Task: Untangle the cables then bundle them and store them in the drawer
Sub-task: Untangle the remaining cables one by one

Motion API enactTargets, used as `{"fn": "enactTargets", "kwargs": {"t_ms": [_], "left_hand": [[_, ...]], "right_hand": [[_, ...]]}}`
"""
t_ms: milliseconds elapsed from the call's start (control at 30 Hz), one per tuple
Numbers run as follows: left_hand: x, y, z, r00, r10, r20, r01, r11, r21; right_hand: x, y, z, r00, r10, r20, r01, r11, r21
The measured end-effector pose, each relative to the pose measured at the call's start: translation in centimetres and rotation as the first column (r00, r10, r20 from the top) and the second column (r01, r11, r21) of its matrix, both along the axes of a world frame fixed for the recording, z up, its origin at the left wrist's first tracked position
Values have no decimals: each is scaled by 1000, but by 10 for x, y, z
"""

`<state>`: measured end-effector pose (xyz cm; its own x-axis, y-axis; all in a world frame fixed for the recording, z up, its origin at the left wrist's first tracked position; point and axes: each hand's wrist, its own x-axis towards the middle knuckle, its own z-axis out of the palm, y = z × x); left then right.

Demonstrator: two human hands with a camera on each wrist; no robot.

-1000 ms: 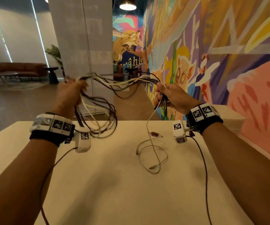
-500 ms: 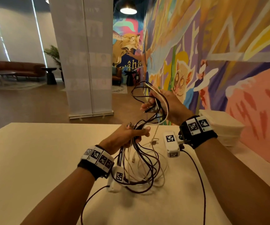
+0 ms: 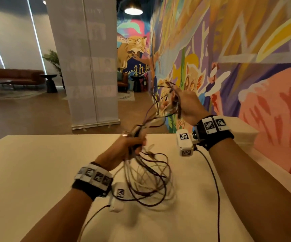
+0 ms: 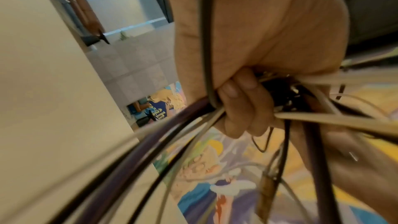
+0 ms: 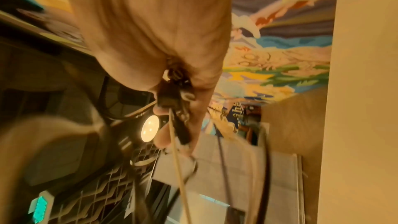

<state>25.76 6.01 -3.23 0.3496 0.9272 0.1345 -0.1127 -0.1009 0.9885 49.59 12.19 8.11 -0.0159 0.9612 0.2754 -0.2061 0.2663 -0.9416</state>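
Observation:
A tangle of dark, purple and cream cables (image 3: 148, 180) hangs in loose loops over the cream table (image 3: 36, 172). My left hand (image 3: 130, 145) grips the bundle just above the table's far edge, fingers curled round several strands (image 4: 241, 108). From there the strands rise to my right hand (image 3: 181, 103), held higher and further right, which clutches the cable ends and a dark plug (image 5: 172, 98). Motion blur hides how the strands cross. No drawer is in view.
A white box-like unit (image 3: 246, 133) stands at the table's far right against the painted mural wall (image 3: 246, 58). A white banner stand (image 3: 88, 67) rises on the floor beyond the table. Each wrist camera's own dark lead (image 3: 214, 186) trails over the table.
One second ago my hands stretched the cables wide apart at chest height. They have come together; the left hand dropped to the table, the right rose, and the loops gathered below the left hand.

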Motion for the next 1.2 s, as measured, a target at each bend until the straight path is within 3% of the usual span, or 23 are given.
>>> {"fn": "enactTargets", "kwargs": {"t_ms": [67,100,167,233,367,500,533,567,600,633,667,700,767,800,867,967,1000,1133,1200], "left_hand": [[-33,7,0,980,83,178,-66,993,-98],[-48,10,1,973,130,192,-107,987,-123],[-71,11,4,975,177,134,-160,979,-130],[-80,9,8,985,143,99,-126,979,-159],[-80,6,4,1000,2,-18,-6,970,-244],[-74,8,0,996,17,-89,-42,956,-290],[-71,7,1,993,23,-117,-55,958,-280],[-68,7,2,987,33,-156,-73,962,-261],[-65,7,3,981,35,-192,-83,966,-244],[-63,8,4,976,35,-216,-86,969,-230],[-62,9,5,973,35,-228,-88,970,-226],[-61,11,6,971,39,-235,-94,969,-228],[-59,14,10,971,50,-233,-104,969,-222],[-57,15,12,972,48,-230,-100,971,-219],[-54,16,14,975,49,-218,-96,973,-210],[-59,18,13,971,82,-222,-129,971,-203],[-63,19,11,971,89,-224,-136,969,-204],[-82,21,7,981,29,-194,-78,966,-247],[-86,22,6,982,-12,-187,-38,965,-259]], "right_hand": [[30,3,-3,936,-253,245,238,967,89],[43,7,-8,877,-320,357,291,947,134],[58,16,-25,772,-294,564,258,955,144],[60,22,-43,665,-225,712,218,971,103],[54,29,-72,495,-205,845,267,961,76],[43,40,-106,218,-105,970,353,935,22],[36,36,-107,228,-174,958,354,931,85],[29,30,-106,299,-271,915,324,931,169],[20,21,-104,428,-332,840,283,932,224],[11,12,-99,564,-303,768,208,952,224],[1,-1,-92,637,-165,753,85,986,145],[-9,-13,-88,631,23,775,-56,998,15],[-28,-27,-86,482,332,811,-216,942,-258],[-35,-27,-90,413,387,824,-231,920,-316],[-47,-26,-99,330,314,890,-179,947,-267],[-55,-26,-111,285,53,957,21,998,-62],[-55,-26,-114,274,61,960,31,997,-72],[-64,-34,-130,109,460,881,-129,885,-446],[-69,-37,-142,42,490,871,-173,862,-477]]}}
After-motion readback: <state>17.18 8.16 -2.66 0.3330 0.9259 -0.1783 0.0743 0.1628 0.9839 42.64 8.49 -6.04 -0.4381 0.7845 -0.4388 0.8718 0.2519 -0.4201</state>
